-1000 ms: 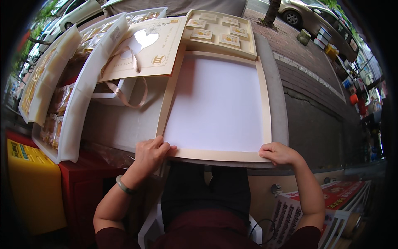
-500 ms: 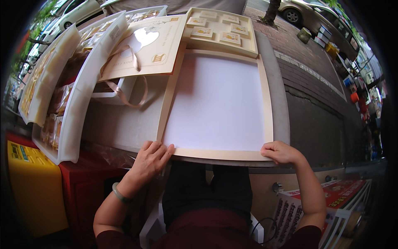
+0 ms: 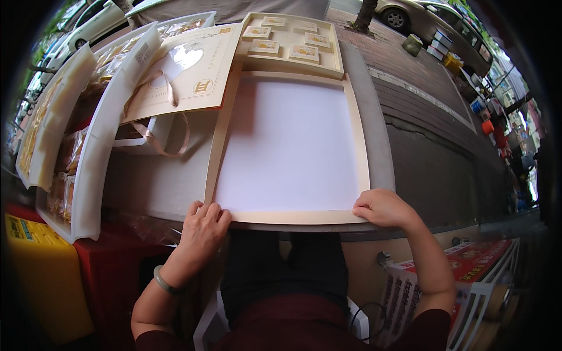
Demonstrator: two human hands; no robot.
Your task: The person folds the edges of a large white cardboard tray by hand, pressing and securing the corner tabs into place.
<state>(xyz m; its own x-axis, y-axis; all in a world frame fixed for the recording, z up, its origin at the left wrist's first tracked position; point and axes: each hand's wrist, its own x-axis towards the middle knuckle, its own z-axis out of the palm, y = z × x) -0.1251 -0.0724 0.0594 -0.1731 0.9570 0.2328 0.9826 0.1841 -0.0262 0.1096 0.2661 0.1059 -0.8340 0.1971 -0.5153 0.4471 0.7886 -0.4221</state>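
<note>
Lying flat near the front edge of the table (image 3: pixel 377 128), the shallow box (image 3: pixel 287 217) is apparently being steadied at both near corners: the right hand (image 3: pixel 383 209) is pinching one, the left hand (image 3: pixel 206 225) is curling over the other, its grip too hidden to tell.

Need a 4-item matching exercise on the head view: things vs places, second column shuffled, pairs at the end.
Things
1. Pale green ring-shaped bangle
2. Shallow square box with cream rim and white inside
3. Cream rectangular tray of small square pieces
4. Flat cream printed card carrier with pinkish ribbon

Places
A. Just beyond the box's far edge
B. Left of the tray, reaching toward a long white plastic crate
C. Around the wrist of the left hand
D. Between the left hand and the right hand, at its near corners

Pairs: 1-C, 2-D, 3-A, 4-B
</note>
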